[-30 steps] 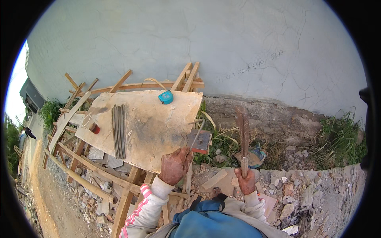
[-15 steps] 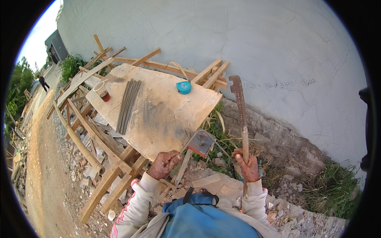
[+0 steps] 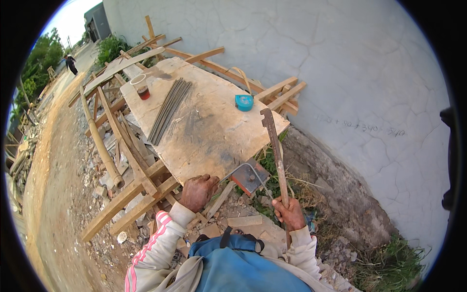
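A thin metal rod is bent into a hook shape above a small dark plate with a reddish side and a peg. My left hand is closed around one end of the rod, near the front edge of the board. The other end reaches down to my right hand, which is wrapped round the wooden handle of a rusty bar-bending wrench with a notched head, held upright. Whether those fingers also grip the rod, I cannot tell.
On the board lie a bundle of straight rods, a teal tape measure and a cup of dark red drink. Timber beams and rubble surround it. A cracked wall rises behind; a person stands far down the path.
The rod's bend is now tighter and stands clear over the plate. My right hand has shifted slightly left and down, and the wrench leans more to the left. The view has turned.
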Motion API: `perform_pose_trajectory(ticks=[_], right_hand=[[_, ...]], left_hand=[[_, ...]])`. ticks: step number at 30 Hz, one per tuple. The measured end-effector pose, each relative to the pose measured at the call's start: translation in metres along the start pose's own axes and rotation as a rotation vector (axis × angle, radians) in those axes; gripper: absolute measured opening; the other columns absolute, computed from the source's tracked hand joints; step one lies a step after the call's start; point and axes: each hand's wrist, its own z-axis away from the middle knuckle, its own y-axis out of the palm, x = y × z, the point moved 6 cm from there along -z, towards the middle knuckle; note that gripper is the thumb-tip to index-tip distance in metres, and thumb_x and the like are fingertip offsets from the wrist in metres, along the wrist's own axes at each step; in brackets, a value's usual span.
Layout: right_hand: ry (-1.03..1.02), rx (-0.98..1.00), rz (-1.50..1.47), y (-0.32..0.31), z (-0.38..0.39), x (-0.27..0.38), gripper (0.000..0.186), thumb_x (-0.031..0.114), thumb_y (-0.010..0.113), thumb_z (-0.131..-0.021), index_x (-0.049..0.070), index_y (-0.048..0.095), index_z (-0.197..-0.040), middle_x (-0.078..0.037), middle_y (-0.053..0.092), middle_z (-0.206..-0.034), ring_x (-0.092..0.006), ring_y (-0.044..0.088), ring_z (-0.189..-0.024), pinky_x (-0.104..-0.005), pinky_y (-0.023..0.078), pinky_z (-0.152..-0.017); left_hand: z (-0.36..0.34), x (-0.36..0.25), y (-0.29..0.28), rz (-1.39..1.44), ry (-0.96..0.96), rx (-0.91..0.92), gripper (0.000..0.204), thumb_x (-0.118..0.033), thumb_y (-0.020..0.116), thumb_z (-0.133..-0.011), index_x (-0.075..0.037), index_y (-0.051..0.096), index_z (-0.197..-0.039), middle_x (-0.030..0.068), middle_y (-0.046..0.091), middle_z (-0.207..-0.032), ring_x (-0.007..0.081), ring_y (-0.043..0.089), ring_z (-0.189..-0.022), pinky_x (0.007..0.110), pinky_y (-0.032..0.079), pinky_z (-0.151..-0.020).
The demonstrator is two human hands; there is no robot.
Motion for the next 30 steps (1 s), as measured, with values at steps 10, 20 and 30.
perform_pose_trajectory(ticks=[10,20,30], right_hand=[[0.087,-0.008,-0.002,0.006,-0.007,-0.007,0.021,0.018,0.069,-0.095,-0.002,0.062,-0.097,-0.001,0.054,-0.059,-0.0074,0.046,-0.045,-0.0232,0.034,-0.04],[0.077,-0.053,0.071,0.011,0.0,-0.009,0.024,0.021,0.069,-0.095,-0.002,0.063,-0.098,0.0,0.055,-0.06,-0.0068,0.049,-0.049,-0.0241,0.037,-0.044],[-0.003,-0.055,0.068,0.011,0.0,-0.015,0.025,0.023,0.069,-0.096,-0.001,0.064,-0.099,0.0,0.054,-0.061,-0.0065,0.048,-0.05,-0.0241,0.037,-0.045]], left_hand=[[-0.019,-0.013,0.02,0.022,-0.151,-0.2,0.027,-0.019,0.07,-0.084,-0.007,0.068,-0.108,0.0138,0.064,-0.099,0.0347,0.062,-0.092,0.045,0.052,-0.08],[-0.056,-0.021,0.053,0.002,-0.007,-0.309,0.014,-0.013,0.07,-0.083,-0.005,0.069,-0.095,0.0119,0.062,-0.088,0.0333,0.062,-0.078,0.046,0.052,-0.069],[-0.062,-0.016,0.054,0.083,-0.024,-0.271,0.013,-0.011,0.069,-0.084,-0.004,0.064,-0.093,0.0145,0.057,-0.085,0.0355,0.061,-0.078,0.046,0.052,-0.069]])
